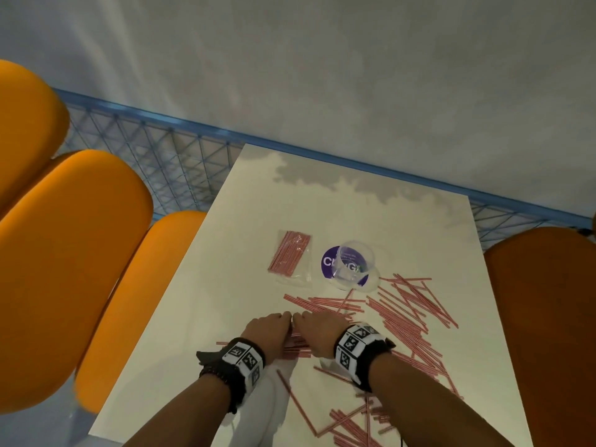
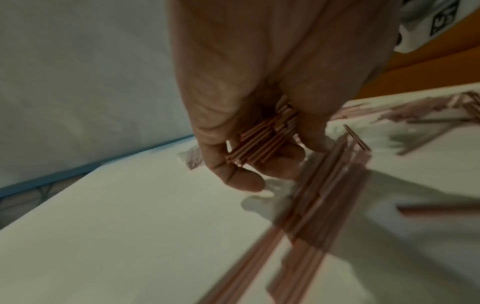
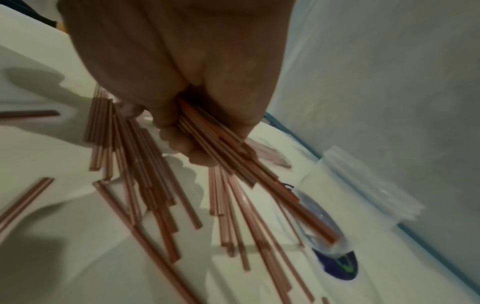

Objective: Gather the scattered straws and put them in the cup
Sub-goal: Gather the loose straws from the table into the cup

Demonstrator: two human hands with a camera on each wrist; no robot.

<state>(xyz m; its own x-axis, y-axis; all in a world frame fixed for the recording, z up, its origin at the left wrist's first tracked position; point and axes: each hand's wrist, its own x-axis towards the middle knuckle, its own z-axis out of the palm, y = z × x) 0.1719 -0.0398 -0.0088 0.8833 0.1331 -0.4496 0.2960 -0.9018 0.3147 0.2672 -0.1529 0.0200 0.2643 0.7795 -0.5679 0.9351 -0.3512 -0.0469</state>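
Bare forearms, a tagged band on each wrist

The left hand [image 1: 267,330] and right hand [image 1: 317,333] are bare, with no sleeves reaching the forearms. Each wrist carries a black strap [image 1: 225,379] bearing a white block of square black-and-white coded marker tiles [image 1: 350,345]. A dark beaded bracelet [image 1: 211,371] sits just behind the left band.

Your white table [image 1: 225,285] and what it carries

Your clear cup [image 1: 354,262] stands on a purple sticker [image 1: 329,262]; bagged straws [image 1: 288,253] lie left of it, loose straws [image 1: 403,311] scattered nearer you.
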